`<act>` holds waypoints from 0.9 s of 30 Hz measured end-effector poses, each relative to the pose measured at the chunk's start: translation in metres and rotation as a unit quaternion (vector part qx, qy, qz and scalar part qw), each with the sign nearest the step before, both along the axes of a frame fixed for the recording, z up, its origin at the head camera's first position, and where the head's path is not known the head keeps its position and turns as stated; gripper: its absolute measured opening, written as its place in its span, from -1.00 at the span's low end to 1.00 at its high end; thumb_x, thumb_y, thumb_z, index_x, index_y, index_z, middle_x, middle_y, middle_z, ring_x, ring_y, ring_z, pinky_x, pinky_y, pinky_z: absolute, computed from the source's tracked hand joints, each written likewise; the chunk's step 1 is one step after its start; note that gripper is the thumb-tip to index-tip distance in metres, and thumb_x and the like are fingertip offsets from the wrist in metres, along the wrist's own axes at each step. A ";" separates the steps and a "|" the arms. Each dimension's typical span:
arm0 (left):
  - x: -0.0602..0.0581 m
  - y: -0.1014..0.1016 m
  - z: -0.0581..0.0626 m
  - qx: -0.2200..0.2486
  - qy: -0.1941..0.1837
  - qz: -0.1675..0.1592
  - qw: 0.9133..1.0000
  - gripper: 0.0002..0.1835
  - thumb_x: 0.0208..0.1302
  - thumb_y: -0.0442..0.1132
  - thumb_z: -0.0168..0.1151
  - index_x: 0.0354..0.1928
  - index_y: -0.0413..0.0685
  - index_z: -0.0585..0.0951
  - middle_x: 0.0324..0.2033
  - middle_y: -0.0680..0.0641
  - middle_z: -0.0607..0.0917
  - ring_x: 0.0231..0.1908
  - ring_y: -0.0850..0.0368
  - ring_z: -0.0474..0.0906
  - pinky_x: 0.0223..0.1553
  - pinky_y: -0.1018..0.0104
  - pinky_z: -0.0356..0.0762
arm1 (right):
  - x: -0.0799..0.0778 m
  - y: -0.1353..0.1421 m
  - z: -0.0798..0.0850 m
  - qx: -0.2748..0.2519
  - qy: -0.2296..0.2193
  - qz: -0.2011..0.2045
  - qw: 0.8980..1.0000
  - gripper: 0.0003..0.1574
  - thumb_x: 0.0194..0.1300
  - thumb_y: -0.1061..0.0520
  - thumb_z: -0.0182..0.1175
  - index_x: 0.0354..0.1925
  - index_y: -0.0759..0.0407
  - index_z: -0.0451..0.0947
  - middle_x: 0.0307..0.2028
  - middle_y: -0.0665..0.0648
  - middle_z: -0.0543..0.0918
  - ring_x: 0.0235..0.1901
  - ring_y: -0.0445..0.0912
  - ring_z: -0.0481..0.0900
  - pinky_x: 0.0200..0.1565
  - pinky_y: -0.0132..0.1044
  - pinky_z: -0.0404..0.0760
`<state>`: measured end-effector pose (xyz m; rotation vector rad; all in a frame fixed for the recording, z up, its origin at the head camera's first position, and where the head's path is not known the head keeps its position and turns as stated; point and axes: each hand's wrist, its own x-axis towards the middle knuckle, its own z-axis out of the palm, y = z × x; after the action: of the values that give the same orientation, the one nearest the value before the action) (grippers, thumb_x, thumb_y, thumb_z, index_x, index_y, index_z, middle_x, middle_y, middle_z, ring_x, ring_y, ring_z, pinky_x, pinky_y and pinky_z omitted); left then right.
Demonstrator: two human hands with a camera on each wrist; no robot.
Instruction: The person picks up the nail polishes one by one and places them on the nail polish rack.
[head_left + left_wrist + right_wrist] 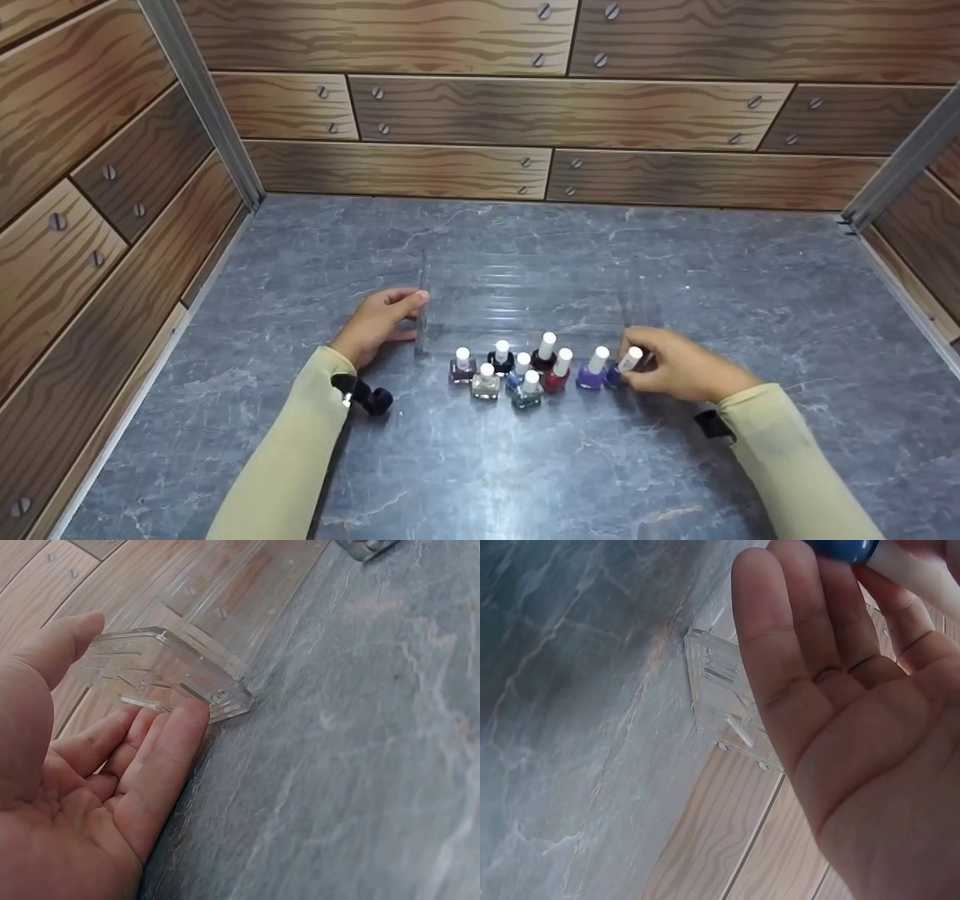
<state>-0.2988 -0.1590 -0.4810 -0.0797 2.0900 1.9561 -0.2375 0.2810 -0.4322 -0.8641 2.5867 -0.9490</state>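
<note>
A clear plastic stepped rack (422,319) stands on the table in the head view. My left hand (382,322) is at its left side panel, thumb by the panel's edge; in the left wrist view the extended fingers (169,746) are right at the panel (199,671). My right hand (671,365) pinches a dark blue nail polish bottle (614,376) with a white cap, near the rack's front right corner. In the right wrist view its blue glass (847,547) shows at the fingertips. Next to it stands a purple nail polish bottle (591,376).
Several more white-capped nail polish bottles cluster along the rack's front, among them a red one (556,379), a beige one (486,385) and a teal glitter one (527,396). Wood-patterned walls (450,112) enclose the grey marbled table (465,480) at the back and sides.
</note>
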 end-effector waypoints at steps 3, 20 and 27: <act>-0.002 0.000 0.002 0.001 0.000 0.001 1.000 -0.38 0.43 0.05 0.34 0.34 -0.22 0.54 0.16 -0.23 0.58 0.15 -0.04 0.50 0.11 0.11 0.73 | 0.000 -0.001 0.002 0.003 -0.003 -0.007 1.000 -0.76 0.23 0.32 0.35 -0.29 0.03 0.51 -0.32 -0.02 0.57 -0.35 -0.14 0.52 -0.34 -0.38 0.61; 0.001 0.003 0.001 0.005 0.005 0.021 1.000 -0.44 0.41 0.04 0.36 0.28 -0.17 0.60 0.09 -0.18 0.63 0.09 0.00 0.54 0.02 0.15 0.76 | 0.000 0.000 -0.001 -0.004 -0.006 -0.011 1.000 -0.77 0.26 0.30 0.35 -0.28 0.04 0.50 -0.31 -0.01 0.57 -0.34 -0.17 0.53 -0.32 -0.38 0.63; 0.003 0.004 0.000 0.005 0.009 0.020 1.000 -0.43 0.41 0.05 0.35 0.29 -0.17 0.59 0.11 -0.19 0.62 0.11 -0.02 0.53 0.02 0.16 0.76 | 0.001 0.000 -0.002 -0.004 -0.002 -0.002 1.000 -0.75 0.28 0.33 0.34 -0.29 0.04 0.49 -0.33 -0.03 0.54 -0.38 -0.23 0.48 -0.36 -0.41 0.57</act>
<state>-0.2956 -0.1547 -0.4811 -0.1019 2.1047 1.9979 -0.2363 0.2813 -0.4340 -0.8591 2.5846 -0.9626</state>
